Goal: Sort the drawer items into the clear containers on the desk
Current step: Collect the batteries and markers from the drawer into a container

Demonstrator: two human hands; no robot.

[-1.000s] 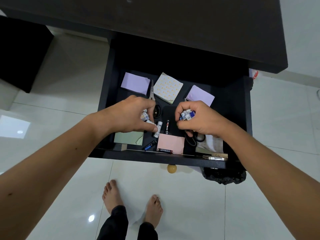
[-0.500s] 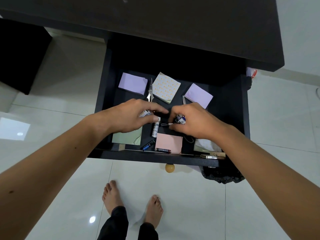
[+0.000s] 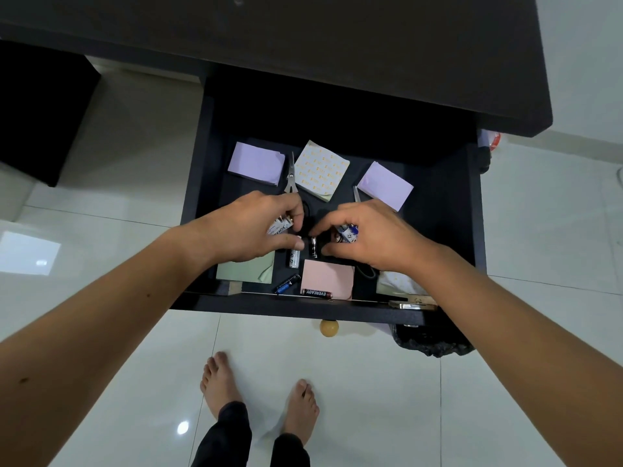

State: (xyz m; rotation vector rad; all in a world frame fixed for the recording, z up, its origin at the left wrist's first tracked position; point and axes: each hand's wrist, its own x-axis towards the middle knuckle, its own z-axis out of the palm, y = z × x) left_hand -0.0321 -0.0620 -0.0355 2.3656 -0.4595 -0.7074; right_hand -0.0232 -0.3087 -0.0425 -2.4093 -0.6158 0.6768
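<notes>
Both hands are inside the open black drawer (image 3: 448,311). My left hand (image 3: 259,227) holds white batteries (image 3: 279,226) in its curled fingers, its thumb by a white battery (image 3: 294,257) lying on the drawer floor. My right hand (image 3: 374,237) holds white-and-blue batteries (image 3: 347,233) in its curled fingers, with its fingertips at a small dark battery (image 3: 313,250). A blue battery (image 3: 287,284) and a black Eveready battery (image 3: 317,293) lie near the front edge. No clear containers are in view.
Purple note pads (image 3: 256,163) (image 3: 385,185), a patterned pad (image 3: 322,170), a green pad (image 3: 246,273) and a pink pad (image 3: 327,278) lie in the drawer with scissors (image 3: 290,178). The dark desk top (image 3: 303,45) overhangs the back. A black-lined bin (image 3: 431,342) stands at lower right.
My right hand has moved left toward the drawer's middle and down to the small dark battery. My left hand has shifted slightly, its thumb now near the loose white battery.
</notes>
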